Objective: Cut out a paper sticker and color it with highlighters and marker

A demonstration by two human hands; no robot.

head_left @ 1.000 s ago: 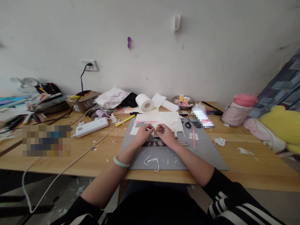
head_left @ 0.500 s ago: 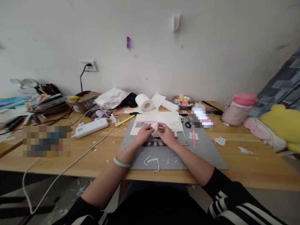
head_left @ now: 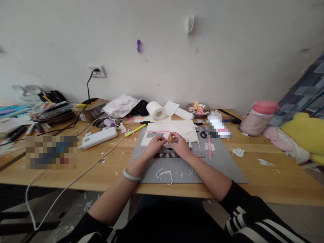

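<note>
Both my hands meet over the grey cutting mat (head_left: 222,165). My left hand (head_left: 155,145) is closed in a pinch on a small white paper piece (head_left: 165,143). My right hand (head_left: 180,145) is closed too, pinching a small round orange thing (head_left: 170,138) right beside the left fingertips. Under and behind the hands lie cream paper sheets (head_left: 186,130) with a pink strip (head_left: 157,131). A dark printed strip (head_left: 168,155) lies on the mat just in front of my hands.
A toilet roll (head_left: 156,110), a metal dish of small items (head_left: 198,108), scissors (head_left: 203,134), a yellow pen (head_left: 135,130), a white power strip (head_left: 98,137) with its cable, a pink bottle (head_left: 258,118) and a yellow plush (head_left: 303,133) stand around on the wooden table (head_left: 273,182). Paper scraps litter the mat.
My hands stay in the same place; the fingers have shifted slightly, and the small orange thing shows more plainly at my right fingertips.
</note>
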